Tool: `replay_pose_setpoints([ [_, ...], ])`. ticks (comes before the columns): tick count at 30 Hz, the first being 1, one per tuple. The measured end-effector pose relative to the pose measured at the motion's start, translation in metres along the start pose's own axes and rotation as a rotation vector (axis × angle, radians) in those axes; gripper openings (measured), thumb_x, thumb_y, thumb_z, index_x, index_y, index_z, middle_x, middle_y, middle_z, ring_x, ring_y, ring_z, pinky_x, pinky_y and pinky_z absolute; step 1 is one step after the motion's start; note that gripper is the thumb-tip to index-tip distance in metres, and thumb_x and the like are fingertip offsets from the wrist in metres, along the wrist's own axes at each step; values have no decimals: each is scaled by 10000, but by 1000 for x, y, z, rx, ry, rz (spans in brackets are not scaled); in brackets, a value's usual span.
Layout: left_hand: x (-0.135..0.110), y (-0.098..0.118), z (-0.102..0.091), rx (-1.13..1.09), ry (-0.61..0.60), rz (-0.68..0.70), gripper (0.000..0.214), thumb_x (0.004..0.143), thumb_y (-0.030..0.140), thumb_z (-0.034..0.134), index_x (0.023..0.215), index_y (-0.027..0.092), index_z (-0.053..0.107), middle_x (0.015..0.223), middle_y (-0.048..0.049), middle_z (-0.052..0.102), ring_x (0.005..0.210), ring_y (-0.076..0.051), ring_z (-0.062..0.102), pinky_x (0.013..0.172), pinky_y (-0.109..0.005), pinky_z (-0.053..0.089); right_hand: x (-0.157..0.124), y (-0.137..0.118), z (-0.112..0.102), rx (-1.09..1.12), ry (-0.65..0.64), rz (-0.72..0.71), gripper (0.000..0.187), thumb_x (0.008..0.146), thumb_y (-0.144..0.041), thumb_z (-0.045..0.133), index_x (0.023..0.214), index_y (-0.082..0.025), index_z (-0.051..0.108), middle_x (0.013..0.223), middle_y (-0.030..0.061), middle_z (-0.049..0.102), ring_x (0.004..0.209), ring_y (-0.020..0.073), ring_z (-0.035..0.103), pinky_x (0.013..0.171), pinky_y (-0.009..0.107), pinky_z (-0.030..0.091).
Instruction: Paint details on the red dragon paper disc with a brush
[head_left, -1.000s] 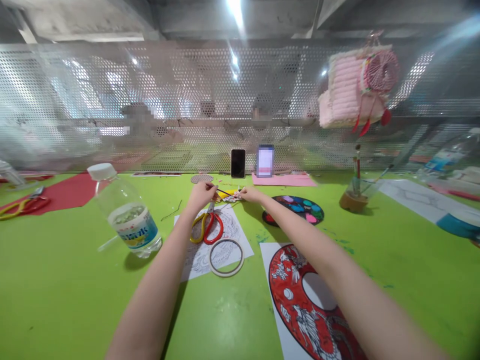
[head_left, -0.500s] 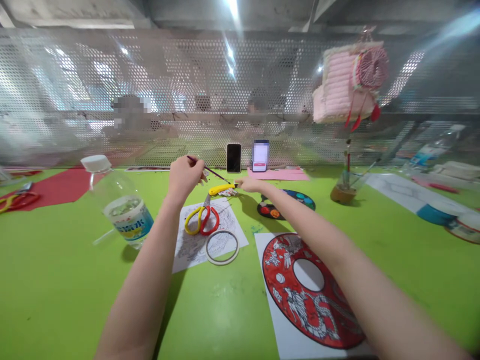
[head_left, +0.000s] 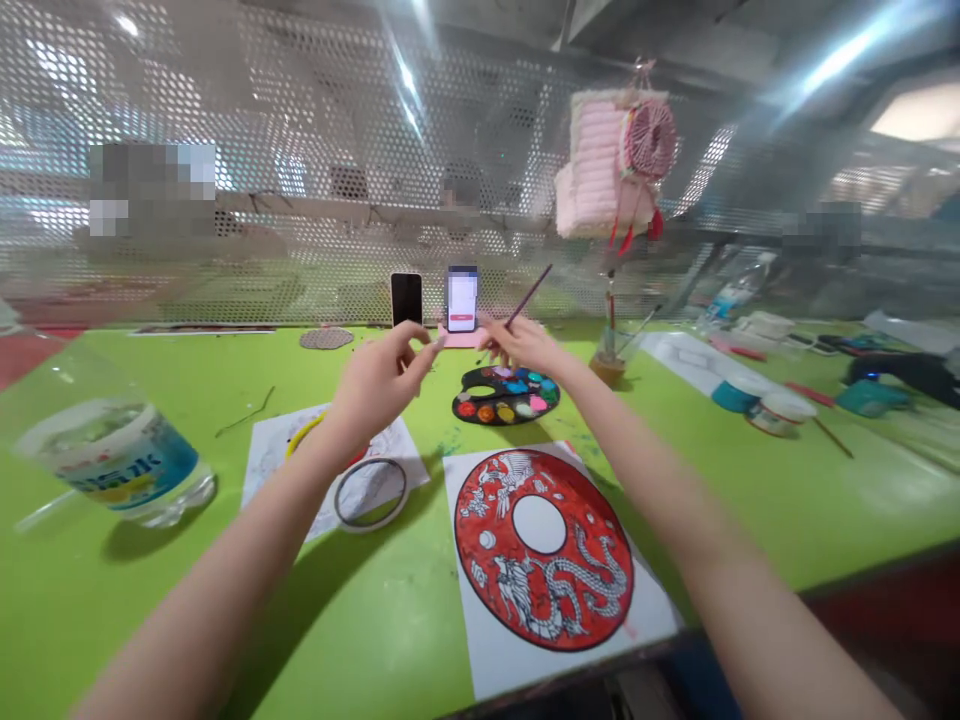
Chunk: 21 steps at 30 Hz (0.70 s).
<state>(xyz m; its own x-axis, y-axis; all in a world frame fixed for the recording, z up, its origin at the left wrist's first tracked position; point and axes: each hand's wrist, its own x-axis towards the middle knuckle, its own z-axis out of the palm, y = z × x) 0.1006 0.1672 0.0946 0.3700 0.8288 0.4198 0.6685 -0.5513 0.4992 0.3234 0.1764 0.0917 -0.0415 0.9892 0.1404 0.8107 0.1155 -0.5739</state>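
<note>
My right hand [head_left: 521, 345] grips a thin paintbrush [head_left: 534, 288] with its tip pointing up and away from me. It is just above a round watercolour palette [head_left: 504, 395]. My left hand [head_left: 382, 378] hangs in the air beside it, fingers apart, with nothing visible in them. Below that hand lies a paper sheet with a line drawing [head_left: 270, 470], bearing a ring of tape [head_left: 371, 493]. Red-and-yellow scissors [head_left: 306, 428] are mostly hidden under my left wrist. A red dragon disc on white paper [head_left: 544, 550] lies under my right forearm.
A water bottle [head_left: 112, 460] lies at left. Two upright phones [head_left: 406, 298] stand at the back by a perforated metal screen [head_left: 225, 130]. A brush pot [head_left: 609, 368] stands right of them, with paint pots [head_left: 772, 412] further right. The green table's edge [head_left: 750, 610] runs across the lower right.
The paintbrush has passed from my left hand to my right. The yellow utility knife no longer shows. The view has swung left and tilted, bringing the table's near edge into sight.
</note>
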Motion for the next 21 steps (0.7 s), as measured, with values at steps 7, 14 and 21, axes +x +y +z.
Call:
replay_pose_setpoints([
  [7, -7, -60, 85, 179, -268, -158, 289, 960, 380, 571, 1125, 146, 604, 1032, -59, 651, 869, -167, 649, 789, -365, 569, 30, 66, 5, 63, 153, 178, 280, 970, -374, 570, 1077, -122, 627, 949, 46, 660, 760, 131, 647, 675, 296, 566],
  [14, -11, -60, 94, 297, -429, -119, 320, 964, 386, 562, 1182, 152, 581, 1071, -69, 644, 908, -182, 649, 817, -389, 567, 51, 102, 15, 23, 218, 239, 291, 966, -376, 576, 1109, -128, 626, 1012, 61, 662, 830, 153, 658, 735, 332, 572],
  [21, -10, -60, 94, 354, -470, -101, 325, 970, 392, 550, 1187, 151, 573, 1039, -62, 646, 866, -172, 649, 790, -373, 569, 60, 115, 22, -30, 253, 259, 303, 961, -368, 583, 1154, -137, 617, 1108, 83, 646, 932, 182, 651, 803, 373, 565],
])
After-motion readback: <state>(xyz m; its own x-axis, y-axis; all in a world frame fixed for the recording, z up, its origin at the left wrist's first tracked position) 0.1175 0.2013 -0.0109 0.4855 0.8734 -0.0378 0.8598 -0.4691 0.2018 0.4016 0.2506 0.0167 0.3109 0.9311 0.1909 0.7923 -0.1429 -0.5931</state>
